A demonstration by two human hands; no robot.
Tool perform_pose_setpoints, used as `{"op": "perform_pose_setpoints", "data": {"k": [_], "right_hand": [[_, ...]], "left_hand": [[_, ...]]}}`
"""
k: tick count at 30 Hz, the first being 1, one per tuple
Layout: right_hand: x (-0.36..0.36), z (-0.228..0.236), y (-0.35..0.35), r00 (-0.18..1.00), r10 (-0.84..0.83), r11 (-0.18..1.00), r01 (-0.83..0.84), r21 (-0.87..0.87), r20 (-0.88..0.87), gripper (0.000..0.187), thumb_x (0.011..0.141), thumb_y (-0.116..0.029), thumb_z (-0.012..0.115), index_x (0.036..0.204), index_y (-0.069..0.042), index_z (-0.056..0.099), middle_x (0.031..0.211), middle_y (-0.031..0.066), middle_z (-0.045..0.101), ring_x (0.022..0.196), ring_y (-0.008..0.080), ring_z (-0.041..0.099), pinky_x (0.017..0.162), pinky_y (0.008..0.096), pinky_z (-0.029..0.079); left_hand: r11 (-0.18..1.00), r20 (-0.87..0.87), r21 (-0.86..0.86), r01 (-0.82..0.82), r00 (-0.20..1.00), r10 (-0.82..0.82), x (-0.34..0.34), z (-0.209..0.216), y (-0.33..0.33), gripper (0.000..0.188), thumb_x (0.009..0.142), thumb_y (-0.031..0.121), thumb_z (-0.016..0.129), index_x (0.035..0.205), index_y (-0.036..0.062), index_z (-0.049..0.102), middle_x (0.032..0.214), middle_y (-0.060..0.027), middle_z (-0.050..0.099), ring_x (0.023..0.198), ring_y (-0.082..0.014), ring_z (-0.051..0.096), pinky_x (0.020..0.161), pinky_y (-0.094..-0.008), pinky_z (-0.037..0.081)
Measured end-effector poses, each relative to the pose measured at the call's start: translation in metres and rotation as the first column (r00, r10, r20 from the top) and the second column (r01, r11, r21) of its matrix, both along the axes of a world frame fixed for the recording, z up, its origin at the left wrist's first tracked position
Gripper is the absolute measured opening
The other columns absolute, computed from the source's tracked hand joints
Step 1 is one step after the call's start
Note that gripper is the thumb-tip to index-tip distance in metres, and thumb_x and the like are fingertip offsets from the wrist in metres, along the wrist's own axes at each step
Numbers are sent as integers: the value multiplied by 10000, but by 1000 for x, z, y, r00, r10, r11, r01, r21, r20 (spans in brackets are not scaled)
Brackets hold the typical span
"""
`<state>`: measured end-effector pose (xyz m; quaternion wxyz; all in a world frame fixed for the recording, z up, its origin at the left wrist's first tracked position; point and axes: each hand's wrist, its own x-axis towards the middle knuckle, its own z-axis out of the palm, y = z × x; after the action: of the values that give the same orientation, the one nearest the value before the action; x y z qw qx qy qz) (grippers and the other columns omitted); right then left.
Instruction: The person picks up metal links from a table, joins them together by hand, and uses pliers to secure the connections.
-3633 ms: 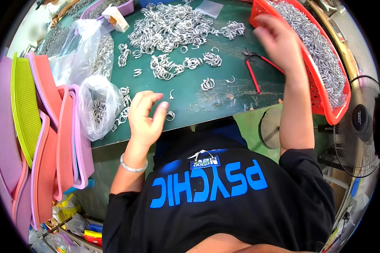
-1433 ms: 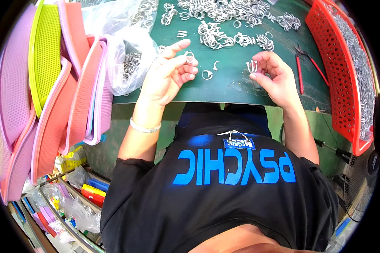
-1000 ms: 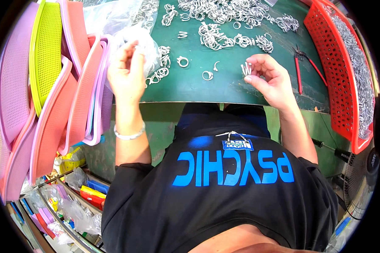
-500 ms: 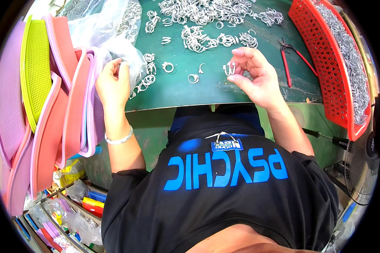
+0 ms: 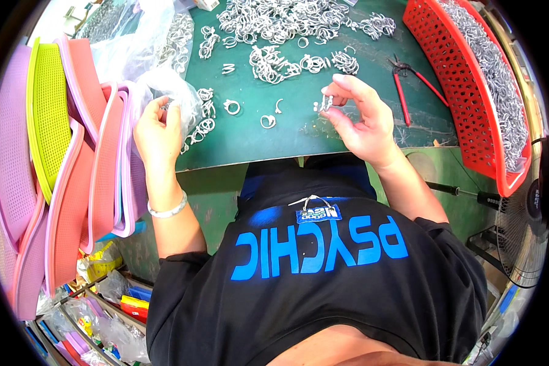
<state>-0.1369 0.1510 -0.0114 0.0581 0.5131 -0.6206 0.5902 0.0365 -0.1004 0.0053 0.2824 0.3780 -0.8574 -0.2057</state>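
Between the thumb and fingertips of my right hand (image 5: 369, 119) is a small silver ring (image 5: 326, 102) with several bands, held just above the green table (image 5: 238, 143). On the left, my left hand (image 5: 157, 135) is closed with thumb and fingers together beside a clear plastic bag (image 5: 175, 85); whatever it pinches is hidden. Loose silver rings lie between the hands: one ring (image 5: 232, 107), another ring (image 5: 268, 121) and a small curved piece (image 5: 279, 107). A row of rings (image 5: 202, 128) lies just right of my left hand.
A large heap of silver rings (image 5: 280, 18) covers the table's far side, with smaller clumps (image 5: 271, 64) nearer. Red-handled pliers (image 5: 402, 97) lie at right beside a red basket (image 5: 454, 85) full of metal pieces. Stacked coloured plastic baskets (image 5: 49, 116) stand at left; a fan (image 5: 521, 226) at lower right.
My right hand has turned the ring, so its bands show at another angle. My left hand has dipped slightly beside the bag. The whole view has shifted a little.
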Motion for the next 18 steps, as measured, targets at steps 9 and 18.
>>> {"op": "perform_pose_setpoints", "data": {"k": [9, 18], "right_hand": [[0, 2, 0, 994, -53, 999, 52, -13, -94, 482, 656, 78, 650, 1100, -35, 499, 850, 96, 593, 730, 179, 607, 638, 261, 497], [-27, 24, 13, 952, -216, 973, 192, -128, -215, 399, 648, 69, 665, 1022, -12, 555, 897, 65, 591, 677, 117, 553, 640, 230, 467]], "left_hand": [[999, -112, 39, -13, 994, 18, 2, -4, -2, 271, 745, 177, 629, 936, -13, 607, 616, -65, 547, 524, -114, 481, 505, -254, 398], [850, -123, -475, 227, 939, -320, -18, 11, 24, 215, 729, 73, 635, 927, -2, 594, 845, -119, 578, 756, -217, 568, 685, -293, 455]]}}
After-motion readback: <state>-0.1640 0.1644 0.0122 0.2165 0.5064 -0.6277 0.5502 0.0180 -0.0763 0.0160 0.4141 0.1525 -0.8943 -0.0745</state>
